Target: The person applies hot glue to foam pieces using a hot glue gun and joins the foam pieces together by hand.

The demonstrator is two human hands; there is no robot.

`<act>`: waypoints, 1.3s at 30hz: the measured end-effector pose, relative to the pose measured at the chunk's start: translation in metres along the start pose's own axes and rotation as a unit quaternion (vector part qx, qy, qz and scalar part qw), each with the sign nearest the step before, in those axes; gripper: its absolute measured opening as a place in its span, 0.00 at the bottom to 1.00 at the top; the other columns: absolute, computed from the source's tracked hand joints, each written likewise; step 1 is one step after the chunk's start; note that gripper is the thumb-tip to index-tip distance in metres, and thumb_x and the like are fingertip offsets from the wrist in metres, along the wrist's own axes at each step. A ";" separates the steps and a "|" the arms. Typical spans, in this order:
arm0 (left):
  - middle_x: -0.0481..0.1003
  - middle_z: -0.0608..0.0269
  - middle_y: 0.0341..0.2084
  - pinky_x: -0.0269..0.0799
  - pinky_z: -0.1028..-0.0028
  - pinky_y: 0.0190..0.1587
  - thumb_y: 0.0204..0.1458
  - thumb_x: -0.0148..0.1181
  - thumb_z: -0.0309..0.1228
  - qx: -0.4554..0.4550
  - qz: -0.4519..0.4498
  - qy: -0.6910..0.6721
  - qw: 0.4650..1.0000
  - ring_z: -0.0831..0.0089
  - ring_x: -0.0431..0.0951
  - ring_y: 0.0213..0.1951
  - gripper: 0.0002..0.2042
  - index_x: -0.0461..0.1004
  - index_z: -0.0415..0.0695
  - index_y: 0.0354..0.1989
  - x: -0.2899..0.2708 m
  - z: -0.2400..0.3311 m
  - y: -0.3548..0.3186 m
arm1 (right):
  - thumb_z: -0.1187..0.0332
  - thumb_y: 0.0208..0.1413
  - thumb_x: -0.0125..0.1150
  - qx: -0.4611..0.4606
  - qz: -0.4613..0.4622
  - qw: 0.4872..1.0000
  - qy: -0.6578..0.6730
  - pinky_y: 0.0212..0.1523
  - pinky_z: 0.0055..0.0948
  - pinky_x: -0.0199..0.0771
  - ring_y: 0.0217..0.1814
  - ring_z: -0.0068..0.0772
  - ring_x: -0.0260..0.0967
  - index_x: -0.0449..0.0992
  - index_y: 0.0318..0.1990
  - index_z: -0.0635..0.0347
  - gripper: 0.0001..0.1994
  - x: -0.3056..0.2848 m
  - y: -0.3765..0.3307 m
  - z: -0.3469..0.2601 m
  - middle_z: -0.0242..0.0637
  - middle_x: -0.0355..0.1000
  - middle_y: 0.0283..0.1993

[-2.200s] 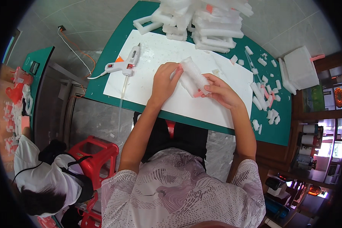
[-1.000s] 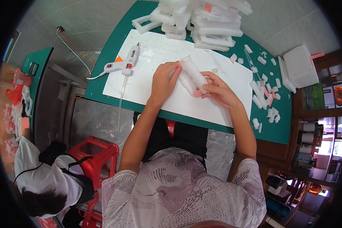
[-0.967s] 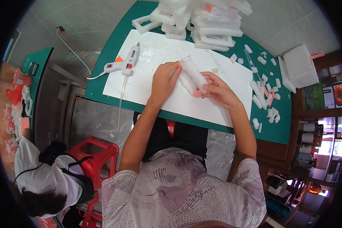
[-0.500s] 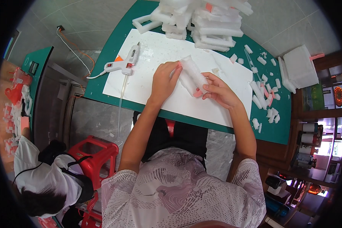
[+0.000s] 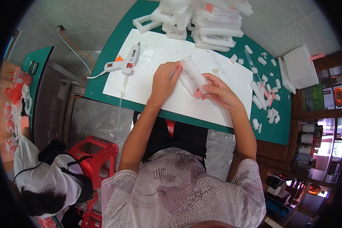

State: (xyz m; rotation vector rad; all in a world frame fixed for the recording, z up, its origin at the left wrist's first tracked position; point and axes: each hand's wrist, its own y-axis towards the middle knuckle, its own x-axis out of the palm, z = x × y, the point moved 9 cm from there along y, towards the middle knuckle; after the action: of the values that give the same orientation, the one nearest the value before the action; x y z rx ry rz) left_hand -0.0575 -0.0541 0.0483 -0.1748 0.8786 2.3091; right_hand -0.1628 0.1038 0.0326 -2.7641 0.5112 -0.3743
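Over a white board [image 5: 140, 85] on the green table, both hands grip one white foam piece [image 5: 193, 74] made of long strips side by side, with a pink bit at its near end. My left hand [image 5: 164, 81] has its fingers closed at the far left end of the foam. At the near right end, my right hand [image 5: 221, 90] pinches it between thumb and fingers. To the left lies a white glue gun [image 5: 126, 64] with a clear glue stick poking from its back toward the table edge.
Stacked foam frames [image 5: 216, 32] rise at the back of the table. Foam offcuts [image 5: 259, 95] litter the right side. A foam block [image 5: 302, 67] stands beyond the right edge. A red stool [image 5: 97, 157] and another person in white [image 5: 53, 173] are at the left.
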 end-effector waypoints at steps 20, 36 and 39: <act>0.81 0.53 0.39 0.72 0.64 0.46 0.58 0.59 0.28 0.013 0.009 -0.003 1.000 0.56 0.78 0.41 0.09 0.80 0.37 0.43 -0.003 0.006 0.000 | 0.57 0.58 0.63 -0.229 0.110 0.807 -0.533 0.56 0.39 0.72 0.65 0.39 0.61 0.74 0.63 0.42 0.24 0.035 0.002 -0.077 0.40 0.58 0.71; 0.79 0.52 0.41 0.72 0.64 0.46 0.56 0.62 0.28 -0.052 -0.011 -0.030 0.998 0.57 0.77 0.41 0.18 0.74 0.38 0.55 0.001 -0.007 -0.001 | 0.48 0.60 0.55 -0.290 0.157 0.900 -0.285 0.59 0.37 0.68 0.64 0.39 0.62 0.59 0.71 0.53 0.34 -0.009 -0.016 -0.076 0.44 0.61 0.68; 0.79 0.52 0.43 0.72 0.63 0.47 0.54 0.63 0.27 -0.047 -0.031 -0.039 0.998 0.57 0.76 0.43 0.24 0.69 0.39 0.60 0.010 -0.011 -0.001 | 0.38 0.58 0.56 -0.276 0.192 0.915 -0.224 0.56 0.34 0.71 0.64 0.37 0.63 0.53 0.74 0.55 0.43 -0.033 -0.027 -0.031 0.44 0.62 0.67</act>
State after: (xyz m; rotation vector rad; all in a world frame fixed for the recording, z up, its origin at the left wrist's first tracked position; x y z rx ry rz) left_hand -0.0660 -0.0548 0.0360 -0.1479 0.7169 2.2843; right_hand -0.1941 0.1332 0.0633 -3.0041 1.1439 0.5736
